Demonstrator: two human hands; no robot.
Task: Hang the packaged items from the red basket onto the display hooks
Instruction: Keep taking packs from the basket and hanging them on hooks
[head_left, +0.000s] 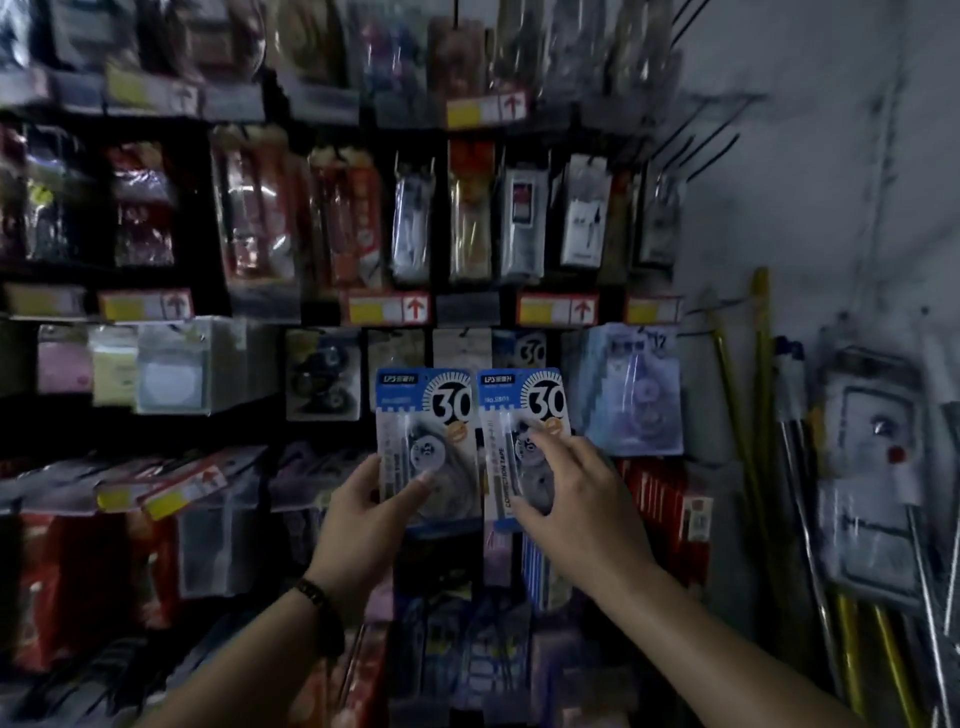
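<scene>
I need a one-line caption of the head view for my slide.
Left hand holds the first correction tape pack, right hand the second correction tape pack, before a dim stationery rack.

The single view comes from a camera on the person's head. It looks forward and a little down at a display rack (332, 218) full of hanging goods, from close range. Both forearms come in from the bottom edge. The left hand (363, 499) holds the left package (426, 415) and the right hand (576, 493) holds the right package (519, 410), near the middle. The wide lens bends the shelf lines at the sides. A white wall (831, 182) fills the right part.
</scene>
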